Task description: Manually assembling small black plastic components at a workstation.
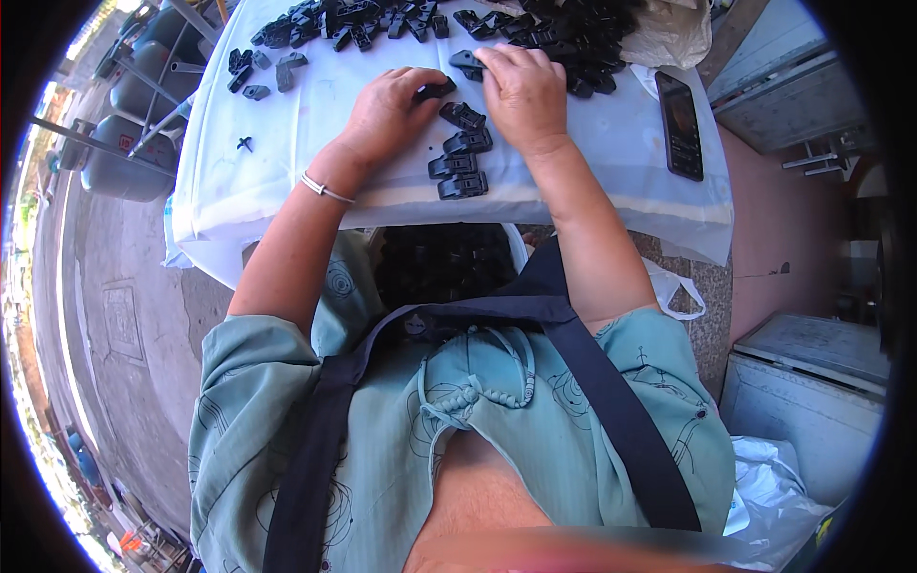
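Note:
My left hand [390,107] has its fingers closed on a black plastic part [436,91] above the white-covered table [315,181]. Between the thumb and fingers of my right hand [525,100] is another part, a dark grey plastic piece [465,61]. Just below and between the hands, several black plastic clip-like parts [463,185] lie in a short column reaching toward the table's near edge. My fingers hide some of both held pieces.
Heaped black parts [602,43] cover the far side. Loose dark pieces [287,73] and a small black bit [245,143] lie at left, a phone [680,126] at right. Below the near edge, a tub holds black parts [439,263]. Grey jugs [124,158] stand at far left.

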Motion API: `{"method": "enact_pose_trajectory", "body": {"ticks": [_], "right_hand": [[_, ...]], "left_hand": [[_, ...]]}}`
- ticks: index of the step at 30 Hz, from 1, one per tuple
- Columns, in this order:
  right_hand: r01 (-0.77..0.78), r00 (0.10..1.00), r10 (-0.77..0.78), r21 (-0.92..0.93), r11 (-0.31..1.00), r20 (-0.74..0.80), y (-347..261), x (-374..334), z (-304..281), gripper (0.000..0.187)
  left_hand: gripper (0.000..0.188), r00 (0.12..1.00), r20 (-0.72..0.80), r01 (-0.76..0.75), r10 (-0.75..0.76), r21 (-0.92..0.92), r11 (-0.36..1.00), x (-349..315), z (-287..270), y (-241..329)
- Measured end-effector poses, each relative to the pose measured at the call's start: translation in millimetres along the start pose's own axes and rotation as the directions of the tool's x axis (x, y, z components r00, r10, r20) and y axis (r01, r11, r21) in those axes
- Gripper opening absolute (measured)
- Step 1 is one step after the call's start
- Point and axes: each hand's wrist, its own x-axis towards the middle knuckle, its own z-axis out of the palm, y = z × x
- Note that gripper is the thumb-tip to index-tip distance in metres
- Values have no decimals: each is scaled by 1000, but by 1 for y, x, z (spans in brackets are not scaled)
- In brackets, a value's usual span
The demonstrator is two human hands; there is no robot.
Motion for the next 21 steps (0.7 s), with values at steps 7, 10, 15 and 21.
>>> {"method": "enact_pose_trajectory", "body": {"ticks": [7,10,15,21], "right_hand": [[53,988,-71,135,989,137,12,-29,-42,34],[-25,970,-52,308,951,238,10,-35,-53,32],[-110,955,-22,422,900,296,11,-36,-49,25],[-160,975,35,579,800,221,-2,-18,-30,25]], "left_hand": [[32,1000,17,17,-17,14,1000,-13,-5,5],[33,999,8,35,-35,6,999,-12,-6,6],[38,993,30,117,-114,-91,989,-6,1,8],[53,978,163,164,-127,-233,959,-6,-4,14]]}}
